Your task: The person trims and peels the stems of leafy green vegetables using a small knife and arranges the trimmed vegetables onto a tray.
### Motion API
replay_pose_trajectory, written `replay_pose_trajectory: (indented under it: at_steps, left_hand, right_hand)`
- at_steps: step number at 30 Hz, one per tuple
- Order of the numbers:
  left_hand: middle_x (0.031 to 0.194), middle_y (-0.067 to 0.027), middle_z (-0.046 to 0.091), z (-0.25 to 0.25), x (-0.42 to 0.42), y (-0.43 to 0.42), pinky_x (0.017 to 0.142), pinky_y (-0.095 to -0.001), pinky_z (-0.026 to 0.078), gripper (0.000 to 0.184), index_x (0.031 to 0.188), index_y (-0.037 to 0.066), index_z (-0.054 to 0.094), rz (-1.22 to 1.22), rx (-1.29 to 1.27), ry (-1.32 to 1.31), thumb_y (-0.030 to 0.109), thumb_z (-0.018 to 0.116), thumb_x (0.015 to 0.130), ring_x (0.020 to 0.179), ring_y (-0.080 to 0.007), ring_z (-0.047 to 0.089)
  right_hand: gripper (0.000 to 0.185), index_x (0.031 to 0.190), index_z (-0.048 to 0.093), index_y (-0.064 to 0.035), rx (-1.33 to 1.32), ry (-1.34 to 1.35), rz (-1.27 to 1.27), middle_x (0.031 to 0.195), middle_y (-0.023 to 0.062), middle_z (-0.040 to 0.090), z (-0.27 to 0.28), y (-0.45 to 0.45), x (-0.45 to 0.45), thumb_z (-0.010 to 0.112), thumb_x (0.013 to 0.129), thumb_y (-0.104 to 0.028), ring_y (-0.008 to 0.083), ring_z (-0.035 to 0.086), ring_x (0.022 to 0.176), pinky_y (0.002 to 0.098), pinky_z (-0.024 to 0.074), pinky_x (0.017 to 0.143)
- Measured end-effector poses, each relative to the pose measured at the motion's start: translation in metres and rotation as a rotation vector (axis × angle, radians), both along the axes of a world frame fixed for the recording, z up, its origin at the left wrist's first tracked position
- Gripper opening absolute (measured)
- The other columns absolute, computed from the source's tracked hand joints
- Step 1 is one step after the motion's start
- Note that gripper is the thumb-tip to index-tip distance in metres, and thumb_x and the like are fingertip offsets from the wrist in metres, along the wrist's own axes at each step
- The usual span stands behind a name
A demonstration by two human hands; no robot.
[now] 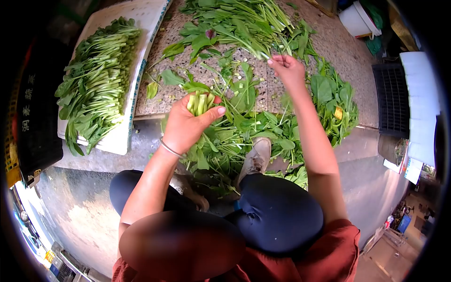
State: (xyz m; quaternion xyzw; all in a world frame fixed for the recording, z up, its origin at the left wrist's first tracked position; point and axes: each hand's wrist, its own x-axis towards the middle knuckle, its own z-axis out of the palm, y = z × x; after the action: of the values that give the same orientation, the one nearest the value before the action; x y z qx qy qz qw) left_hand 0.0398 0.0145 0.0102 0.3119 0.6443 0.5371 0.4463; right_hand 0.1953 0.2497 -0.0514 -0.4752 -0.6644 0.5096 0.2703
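Observation:
My left hand [188, 115] is wrapped round a small bunch of cut leafy green stems [201, 103], their pale ends facing up. Farther forward, my right hand [287, 70] pinches the end of a single green stem [263, 54] at the near side of a large heap of leafy greens [235, 23]. Loose leaves and short stem bits lie scattered on the speckled stone slab [159, 98] between both hands. Stacked in a dense row, trimmed greens [101, 80] rest on a white foam board [127, 136] at the left.
Discarded leaves [277, 129] spill over the slab's front edge and around my shoe [257, 157]. More leaves [331, 103] pile up at the right. A white bucket [359, 21] stands at the back right, near a black plastic crate [391, 101]. Another dark crate [42, 103] is at the far left.

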Motion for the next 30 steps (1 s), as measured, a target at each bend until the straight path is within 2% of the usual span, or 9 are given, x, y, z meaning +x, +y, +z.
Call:
replay_pose_trajectory:
  at_steps: [7,12,14,15,17,20,23,27,30]
  left_hand:
    - [0.079,-0.0038,0.063,-0.007,0.000,-0.004,0.065,-0.0231,0.046,0.020,0.088,0.001,0.060,0.088,0.102,0.488,0.008,0.071,0.073,0.070,-0.0091,0.056]
    - [0.081,-0.0143,0.062,0.010,0.004,-0.007,0.065,-0.0316,0.048,0.021,0.086,0.002,0.061,-0.026,0.155,0.792,0.011,0.071,0.070,0.071,-0.0282,0.061]
    - [0.078,-0.0139,0.062,0.011,0.007,-0.007,0.064,-0.0314,0.048,0.021,0.086,0.002,0.061,-0.006,0.109,0.771,0.011,0.071,0.070,0.069,-0.0276,0.061]
    - [0.076,-0.0135,0.062,0.011,0.008,-0.007,0.063,-0.0313,0.048,0.021,0.086,0.002,0.061,0.018,0.062,0.753,0.012,0.071,0.070,0.068,-0.0270,0.062]
    - [0.075,-0.0134,0.063,0.004,0.006,-0.006,0.062,-0.0312,0.048,0.022,0.087,0.002,0.061,0.011,0.030,0.725,0.013,0.071,0.071,0.066,-0.0267,0.062]
    - [0.073,-0.0134,0.063,-0.001,0.005,-0.004,0.061,-0.0309,0.048,0.023,0.088,0.003,0.061,-0.007,-0.008,0.701,0.014,0.071,0.071,0.065,-0.0261,0.062]
    - [0.073,-0.0135,0.063,-0.004,0.006,-0.004,0.060,-0.0309,0.048,0.024,0.089,0.003,0.061,-0.021,-0.021,0.716,0.014,0.071,0.071,0.064,-0.0260,0.062]
    - [0.079,-0.0132,0.064,0.001,0.004,-0.005,0.065,-0.0324,0.048,0.020,0.087,0.003,0.061,0.016,-0.054,0.770,0.010,0.069,0.070,0.072,-0.0263,0.062]
    - [0.089,-0.0127,0.064,0.003,-0.002,-0.004,0.073,-0.0336,0.047,0.018,0.086,0.004,0.061,-0.037,0.156,1.040,0.005,0.066,0.069,0.085,-0.0275,0.061]
  right_hand:
    - [0.021,0.090,0.062,-0.0016,-0.330,0.092,0.139,0.074,0.0041,0.063,0.029,-0.063,0.007,0.070,0.075,-0.013,0.0060,0.050,0.052,0.0185,0.0387,0.045]
    - [0.019,0.091,0.062,-0.0021,-0.459,0.019,0.448,0.070,0.0043,0.062,0.041,-0.081,0.006,0.068,0.076,-0.012,0.0043,0.048,0.049,0.0168,0.0346,0.043]
    - [0.017,0.090,0.062,-0.0028,-0.643,0.027,0.536,0.069,0.0030,0.061,0.038,-0.074,0.005,0.067,0.078,-0.013,0.0040,0.047,0.049,0.0173,0.0347,0.043]
    - [0.017,0.090,0.062,-0.0028,-0.643,0.026,0.534,0.069,0.0030,0.061,0.029,-0.066,0.001,0.067,0.078,-0.013,0.0040,0.047,0.049,0.0173,0.0347,0.043]
    - [0.023,0.086,0.063,-0.0012,-0.162,-0.121,0.199,0.071,0.0066,0.064,-0.002,-0.048,-0.012,0.068,0.077,-0.021,0.0096,0.053,0.054,0.0252,0.0427,0.049]
    - [0.029,0.084,0.063,-0.0013,0.274,-0.227,0.155,0.071,0.0083,0.064,-0.051,-0.022,-0.032,0.070,0.073,-0.027,0.0161,0.058,0.059,0.0309,0.0465,0.057]
    - [0.028,0.084,0.062,-0.0017,0.303,-0.564,0.213,0.069,0.0029,0.062,-0.035,-0.023,-0.044,0.072,0.072,-0.026,0.0120,0.056,0.062,0.0241,0.0457,0.060]
    - [0.022,0.081,0.063,-0.0036,0.158,-0.234,0.148,0.070,0.0066,0.064,-0.027,-0.035,-0.036,0.070,0.071,-0.022,0.0138,0.057,0.058,0.0291,0.0463,0.057]
    - [0.016,0.082,0.061,-0.0030,-0.158,-0.043,0.327,0.068,0.0028,0.061,0.018,-0.073,-0.020,0.068,0.075,-0.015,0.0083,0.053,0.054,0.0209,0.0411,0.049]
